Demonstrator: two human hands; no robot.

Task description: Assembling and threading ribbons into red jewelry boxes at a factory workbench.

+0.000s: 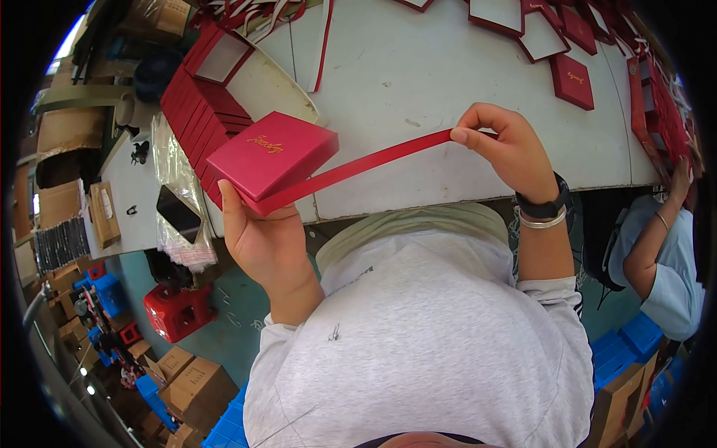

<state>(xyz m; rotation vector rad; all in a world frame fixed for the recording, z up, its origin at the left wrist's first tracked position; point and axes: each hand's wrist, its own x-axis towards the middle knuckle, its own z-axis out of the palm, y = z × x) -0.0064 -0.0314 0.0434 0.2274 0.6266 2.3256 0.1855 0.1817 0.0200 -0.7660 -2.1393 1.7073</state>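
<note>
A red square jewelry box (276, 149) with gold lettering is tilted over the table's near edge, its near corner gripped by my left hand (265, 243). From that corner a flat red ribbon (373, 166) stretches up to the right. My right hand (504, 142) pinches the ribbon's other end between thumb and fingers, and a short tail shows behind the fingers. How the ribbon meets the box is partly hidden by my left fingers. Just behind the box, a row of similar red box pieces (196, 112) stands packed together, one with a white inside facing up.
The white table (396, 82) holds more red boxes (573, 81) at the far right and loose ribbons (254, 19) at the far left. A phone (179, 213) lies on plastic bags. Red stool (179, 312) and cartons (196, 388) stand left. A co-worker (657, 261) is at right.
</note>
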